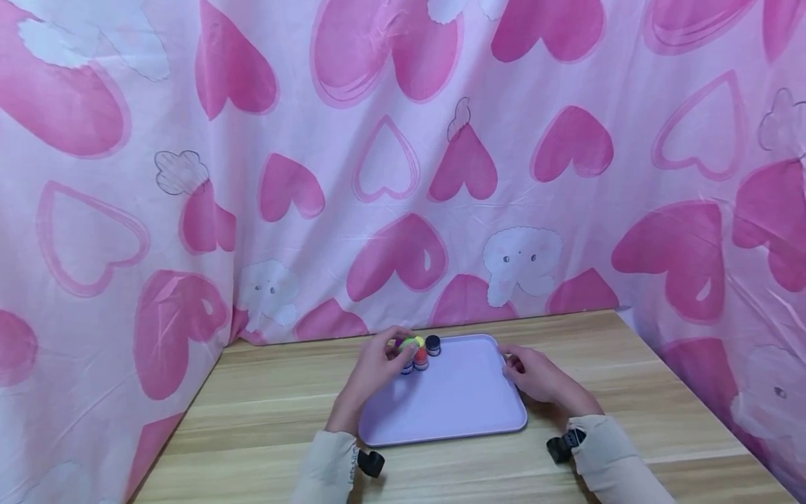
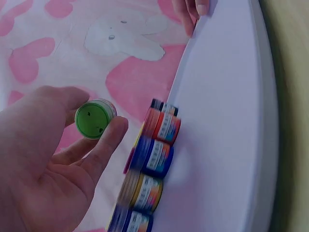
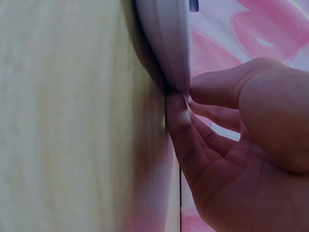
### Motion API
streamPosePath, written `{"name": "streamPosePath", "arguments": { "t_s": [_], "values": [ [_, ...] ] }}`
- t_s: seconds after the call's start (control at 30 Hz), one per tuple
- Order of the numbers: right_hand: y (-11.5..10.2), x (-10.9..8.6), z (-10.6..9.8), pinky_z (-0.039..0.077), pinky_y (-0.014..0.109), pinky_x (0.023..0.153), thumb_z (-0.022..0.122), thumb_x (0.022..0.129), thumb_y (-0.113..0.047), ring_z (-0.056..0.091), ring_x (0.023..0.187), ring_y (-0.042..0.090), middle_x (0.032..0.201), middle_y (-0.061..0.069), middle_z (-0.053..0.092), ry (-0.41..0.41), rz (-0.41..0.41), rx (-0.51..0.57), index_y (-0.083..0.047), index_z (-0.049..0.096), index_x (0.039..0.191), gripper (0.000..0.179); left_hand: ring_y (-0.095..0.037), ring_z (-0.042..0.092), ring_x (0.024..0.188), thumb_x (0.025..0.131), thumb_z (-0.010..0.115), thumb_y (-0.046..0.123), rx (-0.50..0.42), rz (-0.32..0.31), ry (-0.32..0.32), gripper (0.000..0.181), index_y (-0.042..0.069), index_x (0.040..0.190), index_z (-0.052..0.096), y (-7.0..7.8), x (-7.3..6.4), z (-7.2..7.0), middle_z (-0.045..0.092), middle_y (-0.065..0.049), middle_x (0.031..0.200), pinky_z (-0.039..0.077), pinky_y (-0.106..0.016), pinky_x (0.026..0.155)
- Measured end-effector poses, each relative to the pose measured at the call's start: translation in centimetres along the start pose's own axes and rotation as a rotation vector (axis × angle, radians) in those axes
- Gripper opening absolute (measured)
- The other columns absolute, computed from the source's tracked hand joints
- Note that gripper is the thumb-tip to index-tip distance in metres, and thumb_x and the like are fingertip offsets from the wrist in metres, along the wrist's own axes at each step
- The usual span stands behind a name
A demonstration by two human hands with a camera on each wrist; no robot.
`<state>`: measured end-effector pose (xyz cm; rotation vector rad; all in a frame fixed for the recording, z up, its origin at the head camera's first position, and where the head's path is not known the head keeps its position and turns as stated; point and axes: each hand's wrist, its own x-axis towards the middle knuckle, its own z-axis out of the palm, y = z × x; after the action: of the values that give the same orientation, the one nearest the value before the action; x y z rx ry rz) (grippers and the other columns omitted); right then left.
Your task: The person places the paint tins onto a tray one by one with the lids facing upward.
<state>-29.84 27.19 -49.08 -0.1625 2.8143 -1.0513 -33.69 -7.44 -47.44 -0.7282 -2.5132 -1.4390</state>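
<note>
My left hand pinches a small paint jar with a green end between thumb and fingers, above the far left part of a lilac tray. Beside it on the tray stand several more jars: a black one, a red one, a blue one and a yellowish one. The left hand partly hides this group in the head view. At the tray's right edge my right hand grips the rim, its thumb on top and a finger beneath, as the right wrist view shows.
The tray lies on a wooden table. A pink curtain with hearts hangs behind the table and along both sides. Black straps with small devices sit on both wrists.
</note>
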Motion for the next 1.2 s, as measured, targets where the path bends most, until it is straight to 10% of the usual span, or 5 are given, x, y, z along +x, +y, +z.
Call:
{"name": "streamPosePath", "arguments": {
  "t_s": [0.3, 0.87, 1.2],
  "values": [
    [0.0, 0.1, -0.1, 0.06, 0.04, 0.094, 0.064, 0.108, -0.014, 0.059, 0.104, 0.021, 0.116, 0.005, 0.067, 0.003, 0.0, 0.001, -0.004, 0.048, 0.161, 0.056, -0.023, 0.075, 0.101, 0.092, 0.084, 0.006, 0.021, 0.023, -0.08, 0.045, 0.008, 0.135, 0.07, 0.8, 0.9, 1.4, 0.075, -0.01, 0.126, 0.065, -0.03, 0.089],
    [-0.3, 0.2, -0.2, 0.061, 0.043, 0.097, 0.064, 0.109, -0.014, 0.06, 0.104, 0.021, 0.118, 0.006, 0.068, -0.009, -0.007, -0.009, -0.003, 0.048, 0.161, 0.055, -0.021, 0.079, 0.083, 0.094, 0.083, 0.007, 0.197, 0.124, 0.055, 0.033, 0.003, 0.125, 0.073, 0.8, 1.2, 3.5, 0.069, -0.015, 0.113, 0.064, -0.019, 0.075],
    [-0.4, -0.1, -0.3, 0.061, 0.045, 0.098, 0.064, 0.109, -0.014, 0.06, 0.105, 0.021, 0.12, 0.007, 0.068, -0.009, 0.0, -0.007, -0.003, 0.048, 0.161, 0.056, -0.021, 0.073, 0.087, 0.091, 0.082, 0.003, 0.287, 0.223, 0.012, 0.036, -0.001, 0.126, 0.075, 0.7, 1.4, 4.5, 0.074, -0.016, 0.111, 0.062, -0.023, 0.076]
  ]
}}
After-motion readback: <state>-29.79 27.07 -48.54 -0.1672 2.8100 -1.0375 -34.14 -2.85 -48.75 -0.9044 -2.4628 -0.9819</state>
